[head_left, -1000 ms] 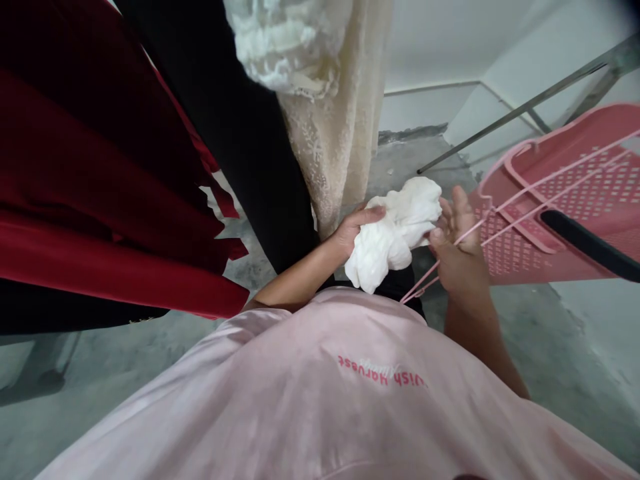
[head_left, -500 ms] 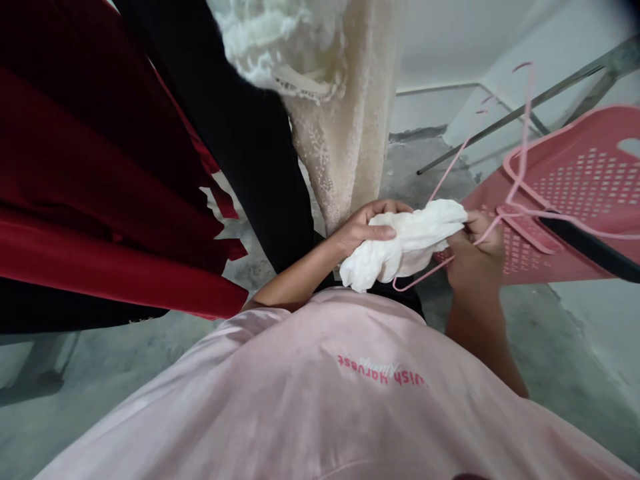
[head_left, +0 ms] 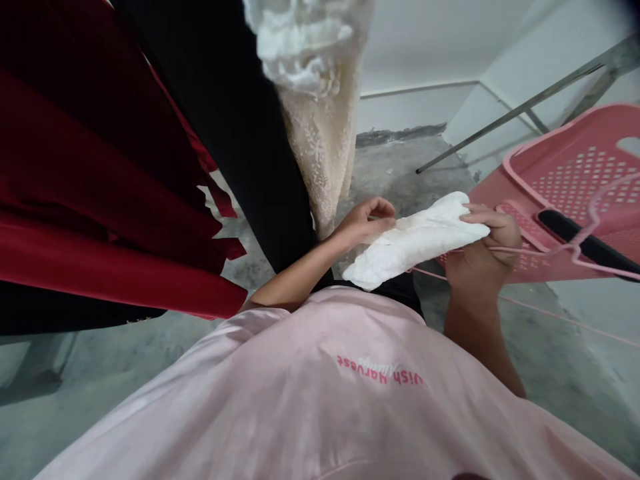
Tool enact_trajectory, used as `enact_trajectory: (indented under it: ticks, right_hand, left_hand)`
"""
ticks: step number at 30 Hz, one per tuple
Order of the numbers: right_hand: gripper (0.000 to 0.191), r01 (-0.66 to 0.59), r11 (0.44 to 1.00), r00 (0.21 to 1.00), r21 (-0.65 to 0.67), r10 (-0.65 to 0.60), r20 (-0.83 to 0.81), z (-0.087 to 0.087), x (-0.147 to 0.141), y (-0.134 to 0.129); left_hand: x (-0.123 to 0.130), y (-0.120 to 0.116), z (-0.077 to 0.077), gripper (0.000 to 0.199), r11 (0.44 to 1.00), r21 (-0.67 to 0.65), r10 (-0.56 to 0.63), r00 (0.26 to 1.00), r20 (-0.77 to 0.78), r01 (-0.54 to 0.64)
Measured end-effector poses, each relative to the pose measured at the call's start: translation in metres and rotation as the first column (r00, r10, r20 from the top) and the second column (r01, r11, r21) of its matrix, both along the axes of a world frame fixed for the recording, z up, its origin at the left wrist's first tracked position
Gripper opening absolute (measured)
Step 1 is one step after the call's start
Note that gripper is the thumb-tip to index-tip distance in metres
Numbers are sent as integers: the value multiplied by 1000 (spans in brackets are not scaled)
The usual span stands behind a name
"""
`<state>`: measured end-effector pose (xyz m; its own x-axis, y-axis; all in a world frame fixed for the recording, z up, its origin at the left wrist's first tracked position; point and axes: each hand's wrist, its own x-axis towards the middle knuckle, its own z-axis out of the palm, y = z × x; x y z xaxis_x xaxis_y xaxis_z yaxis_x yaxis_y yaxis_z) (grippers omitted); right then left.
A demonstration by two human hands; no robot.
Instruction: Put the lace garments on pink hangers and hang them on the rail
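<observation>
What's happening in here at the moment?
Someone is handling a white cloth. The right hand grips one end, with a pink hanger at that hand too; the left hand is at the cloth's other side, fingers curled. A pink basket stands to the right, and red clothes hang to the left.

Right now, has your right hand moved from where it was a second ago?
Yes. Judged against the pink basket, the right hand has moved rightward in the view, now covering more of the basket's left edge.

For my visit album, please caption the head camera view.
Right hand gripping white cloth, pink hanger wire across that hand, left hand at the cloth's edge, pink basket beyond.
</observation>
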<state>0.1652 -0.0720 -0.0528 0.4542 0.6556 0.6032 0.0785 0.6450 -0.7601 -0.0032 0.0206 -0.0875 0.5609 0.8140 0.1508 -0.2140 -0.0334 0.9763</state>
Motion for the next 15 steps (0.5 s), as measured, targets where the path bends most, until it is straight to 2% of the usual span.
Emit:
enact_trajectory:
  ticks: [2,5,7,9,10,12,14,15]
  right_hand:
    - [13,19,999,1000,28,-19,18,0,-1,1]
    - [10,107,993,994,38,-109,33,1,-2,1]
    - [8,164,986,986,37,-164,11,3,0,1]
    - [4,227,971,974,68,-227,-4,7,6,2]
    - [2,264,958,964,107,-266,5,8,10,3]
    - [5,329,918,939,222,-343,30,10,21,5]
    - [7,340,881,928,330,-370,31,10,31,7]
    - [8,336,870,929,360,-369,25,10,34,7]
  left_hand:
    - [-3,2,0,41,988,89,-116,988,-101,125]
    - [-9,4,-2,49,915,194,-299,917,-264,354]
    - [-13,7,-7,36,896,241,-274,891,-363,374]
    - [-16,12,-12,12,915,286,-137,886,-443,284]
    - [-17,14,-13,8,929,297,-57,881,-470,219]
    - [-18,17,-10,12,958,280,77,886,-457,61]
    - [-19,16,-1,11,978,169,171,927,-333,-119]
    - [-19,15,5,11,979,63,202,950,-239,-193]
